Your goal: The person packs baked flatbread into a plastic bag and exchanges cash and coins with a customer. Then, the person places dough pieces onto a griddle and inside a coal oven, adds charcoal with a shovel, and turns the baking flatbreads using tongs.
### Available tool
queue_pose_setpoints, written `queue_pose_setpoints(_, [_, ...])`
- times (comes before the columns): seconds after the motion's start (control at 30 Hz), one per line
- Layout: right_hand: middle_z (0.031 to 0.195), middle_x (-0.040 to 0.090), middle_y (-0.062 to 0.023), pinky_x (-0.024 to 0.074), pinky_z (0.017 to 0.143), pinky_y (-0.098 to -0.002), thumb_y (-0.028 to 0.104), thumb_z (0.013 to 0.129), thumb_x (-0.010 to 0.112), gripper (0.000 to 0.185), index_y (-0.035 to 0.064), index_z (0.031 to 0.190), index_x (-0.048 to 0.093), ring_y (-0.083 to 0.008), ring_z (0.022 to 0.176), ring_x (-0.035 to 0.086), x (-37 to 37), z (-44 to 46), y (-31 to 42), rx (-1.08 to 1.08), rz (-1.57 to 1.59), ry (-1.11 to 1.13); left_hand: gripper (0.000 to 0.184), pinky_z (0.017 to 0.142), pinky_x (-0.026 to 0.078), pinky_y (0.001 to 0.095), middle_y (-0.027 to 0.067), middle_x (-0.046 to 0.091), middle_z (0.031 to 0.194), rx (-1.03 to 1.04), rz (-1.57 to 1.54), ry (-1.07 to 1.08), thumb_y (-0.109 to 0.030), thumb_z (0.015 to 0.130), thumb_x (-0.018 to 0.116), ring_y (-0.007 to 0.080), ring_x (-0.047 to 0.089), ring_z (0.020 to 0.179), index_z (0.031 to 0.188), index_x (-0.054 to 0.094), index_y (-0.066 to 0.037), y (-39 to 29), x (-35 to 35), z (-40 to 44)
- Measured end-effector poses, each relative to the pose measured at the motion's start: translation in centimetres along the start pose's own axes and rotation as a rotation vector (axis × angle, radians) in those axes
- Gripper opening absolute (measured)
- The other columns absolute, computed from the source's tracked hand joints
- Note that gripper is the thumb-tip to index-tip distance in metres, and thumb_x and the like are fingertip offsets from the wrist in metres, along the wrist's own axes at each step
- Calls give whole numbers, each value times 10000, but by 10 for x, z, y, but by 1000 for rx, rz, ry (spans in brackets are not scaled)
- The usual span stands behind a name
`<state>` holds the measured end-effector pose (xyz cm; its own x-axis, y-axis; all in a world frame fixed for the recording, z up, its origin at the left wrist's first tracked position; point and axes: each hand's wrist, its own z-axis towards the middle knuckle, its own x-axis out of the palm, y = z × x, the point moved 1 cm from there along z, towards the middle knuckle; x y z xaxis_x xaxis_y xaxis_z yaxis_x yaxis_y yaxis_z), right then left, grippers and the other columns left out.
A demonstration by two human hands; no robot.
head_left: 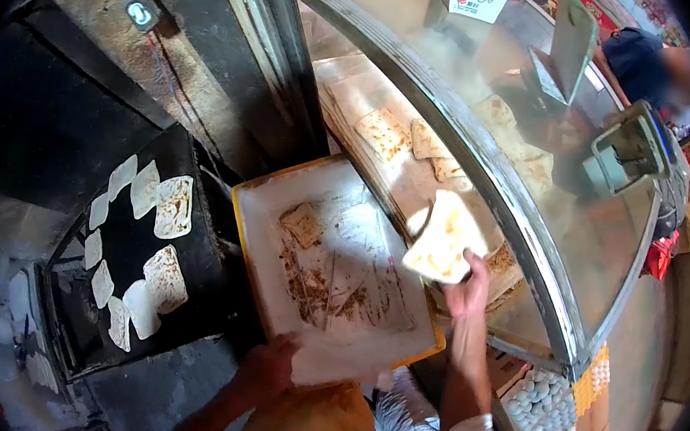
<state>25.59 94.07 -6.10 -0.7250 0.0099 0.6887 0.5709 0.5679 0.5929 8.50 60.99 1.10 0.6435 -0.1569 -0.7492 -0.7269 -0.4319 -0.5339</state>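
My right hand (468, 289) is closed on the edge of a pale flatbread (443, 238), which it holds up at the glass cabinet's opening, to the right of a white foam box. At the near left corner of that white foam box (321, 363), my left hand (272, 365) grips the yellow-edged rim; its fingertips are partly hidden in shadow. Inside the box lie one browned flatbread (303, 225) and scattered brown crumbs (312, 292). More browned flatbreads (385, 134) rest on the cabinet's board, beyond the held one.
On the left, a dark griddle (128, 243) carries several flatbreads in a ring. A metal-framed glass cabinet (489, 121) curves across the right. Trays of eggs (539, 404) stand below it. A bent-over person (642, 66) is beyond the glass.
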Motion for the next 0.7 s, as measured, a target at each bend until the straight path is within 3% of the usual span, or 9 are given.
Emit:
queue_pose_setpoints(0.03, [1221, 576, -187, 503, 985, -454, 40, 792, 629, 559, -43, 1304, 418, -310, 1105, 593, 6, -28, -4, 56, 241, 51, 441, 890, 489, 452, 216, 523, 1261, 62, -4, -58, -15, 773, 542, 365, 548, 1116, 1214, 528, -29, 6, 1, 6])
queue_pose_setpoints(0.17, [1113, 650, -176, 511, 966, -453, 96, 791, 684, 483, -16, 1236, 532, -299, 1026, 641, 24, -126, -32, 180, 577, 440, 595, 968, 451, 463, 238, 394, 1368, 153, -67, -21, 66, 763, 471, 421, 479, 1195, 1346, 399, -28, -23, -34, 9])
queue_pose_setpoints(0.3, [1164, 642, -82, 478, 978, -403, 23, 751, 715, 465, 87, 1198, 602, -246, 1080, 609, 28, -189, -88, 148, 260, 360, 655, 1035, 396, 459, 255, 310, 1425, 337, -114, -130, 67, 761, 464, 456, 413, 1246, 1394, 316, -17, -38, -54, -14])
queue_pose_setpoints(0.43, [1219, 611, -74, 468, 981, -362, -55, 755, 660, 455, 70, 1189, 605, -220, 1113, 582, 55, -231, -89, 96, 179, 261, 695, 1126, 268, 436, 302, 341, 1402, 490, -187, -309, 112, 753, 432, 446, 326, 1334, 1420, 246, 50, -30, -70, -58])
queue_pose_setpoints(0.5, [1234, 603, -82, 482, 957, -340, -84, 756, 638, 427, 68, 1154, 617, -199, 1132, 568, 46, -241, -93, -38, -576, 159, 738, 1129, 259, 435, 314, 307, 1430, 345, -171, -275, 117, 754, 421, 445, 297, 1355, 1448, 173, 62, -27, -69, -79])
queue_pose_setpoints(0.53, [1246, 597, -101, 502, 917, -318, -117, 727, 628, 448, 81, 1129, 628, -172, 1139, 559, 53, -245, -95, -366, -797, 389, 760, 1062, 363, 446, 320, 312, 1429, 495, -80, -401, 109, 761, 429, 463, 377, 1295, 1463, 145, 50, -26, -70, -86])
queue_pose_setpoints(0.63, [1135, 606, -136, 420, 967, -408, -41, 740, 601, 417, 91, 1135, 585, -329, 1074, 566, 55, -283, -99, -488, -1637, 428, 741, 927, 468, 469, 313, 342, 1407, 229, -42, -432, 101, 770, 448, 480, 490, 1160, 1461, 189, 28, -32, -72, -102])
queue_pose_setpoints(0.67, [1090, 602, -146, 330, 1016, -500, 49, 759, 648, 425, 131, 1167, 565, -368, 1083, 527, 74, -300, -96, -803, -1901, 393, 682, 781, 491, 496, 284, 445, 1303, 238, -48, -507, 60, 813, 481, 474, 567, 978, 1449, 250, -25, -34, -74, -106])
queue_pose_setpoints(0.7, [1113, 594, -143, 244, 1051, -540, 154, 784, 668, 429, 141, 1196, 548, -350, 1123, 507, 75, -309, -101, -637, -2034, 389, 682, 781, 491, 496, 284, 445, 1303, 252, -58, -504, 60, 813, 481, 474, 567, 978, 1449, 250, -25, -29, -72, -109])
